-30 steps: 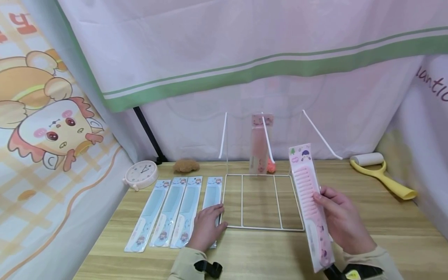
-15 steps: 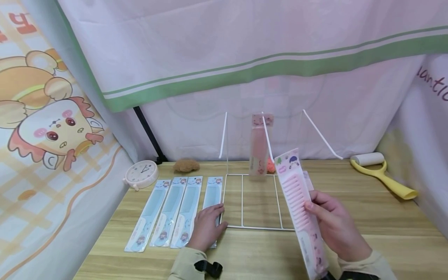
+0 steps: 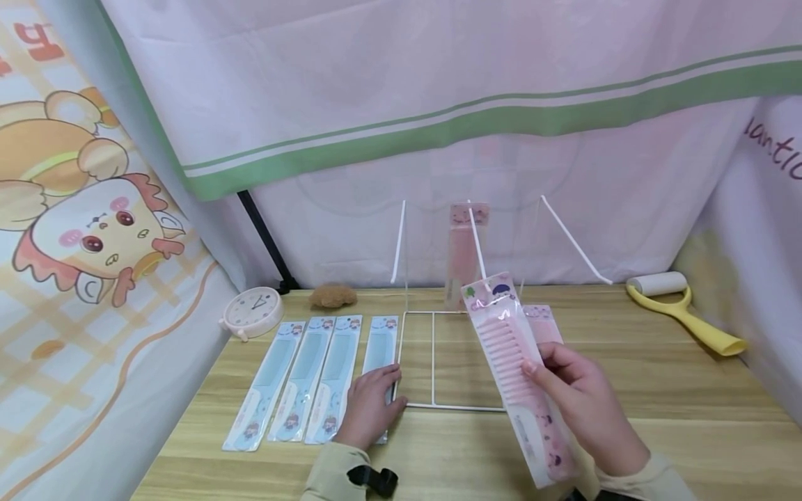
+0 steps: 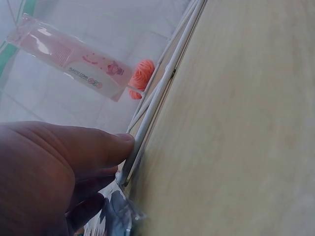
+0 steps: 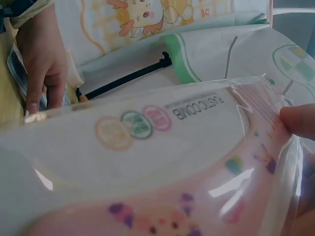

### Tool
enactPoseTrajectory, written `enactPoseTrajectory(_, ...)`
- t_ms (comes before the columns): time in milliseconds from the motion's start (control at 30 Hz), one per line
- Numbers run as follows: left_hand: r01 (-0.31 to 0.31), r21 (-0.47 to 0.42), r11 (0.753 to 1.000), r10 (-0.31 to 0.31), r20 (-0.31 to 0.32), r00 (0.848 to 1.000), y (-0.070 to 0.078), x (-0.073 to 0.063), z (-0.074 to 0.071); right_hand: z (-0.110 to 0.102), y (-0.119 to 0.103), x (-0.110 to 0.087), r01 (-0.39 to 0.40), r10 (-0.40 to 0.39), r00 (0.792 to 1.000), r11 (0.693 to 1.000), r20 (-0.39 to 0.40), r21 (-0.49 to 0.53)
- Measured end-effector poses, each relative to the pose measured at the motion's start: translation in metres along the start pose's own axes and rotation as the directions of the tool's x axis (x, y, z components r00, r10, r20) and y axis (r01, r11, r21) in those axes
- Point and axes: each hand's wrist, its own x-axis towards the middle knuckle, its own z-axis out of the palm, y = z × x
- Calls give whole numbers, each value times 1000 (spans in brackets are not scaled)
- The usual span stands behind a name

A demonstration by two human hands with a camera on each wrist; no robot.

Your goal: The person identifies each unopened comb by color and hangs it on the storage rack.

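Observation:
My right hand (image 3: 585,410) pinches a packaged pink comb (image 3: 514,379) between thumb and fingers. The packet tilts up to the left, its top overlapping the tip of the middle hook in the head view; I cannot tell whether the hook passes through it. My left hand (image 3: 372,407) grips the front left corner of the white wire rack (image 3: 434,362), thumb on the wire (image 4: 140,135) in the left wrist view. Another packaged pink comb (image 3: 464,254) hangs on the rack's middle hook. Behind the held comb, a further pink packet (image 3: 544,323) shows in part.
Several packaged blue combs (image 3: 276,383) lie left of the rack, one partly under my left hand. A round clock (image 3: 253,312) and a brown fuzzy object (image 3: 333,296) stand at the back left. At the right lies a yellow-handled lint roller (image 3: 708,327). Behind the rack is an orange ball-like object (image 4: 142,78).
My right hand has carried the pink comb leftward, from beside the right hook to the middle hook's tip. This uncovers a pink packet behind it. The left hand stays on the rack.

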Motion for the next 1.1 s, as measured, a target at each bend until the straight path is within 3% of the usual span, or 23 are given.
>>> enactPoseTrajectory(167,6,4,1000,-6,6,1000,0,1,0,7,5,4,-39,40,999,999,27,-23)
enactPoseTrajectory(467,-3,-6,1000,4,12,1000,-1,1,0,24,13,12,-12,12,998,1000,59,-11)
enactPoseTrajectory(733,-3,-4,1000,3,12,1000,0,1,0,29,17,22,-53,56,998,995,33,-82)
enactPoseTrajectory(1100,-2,5,1000,2,12,1000,-1,1,1,31,19,36,-30,31,999,991,12,-130)
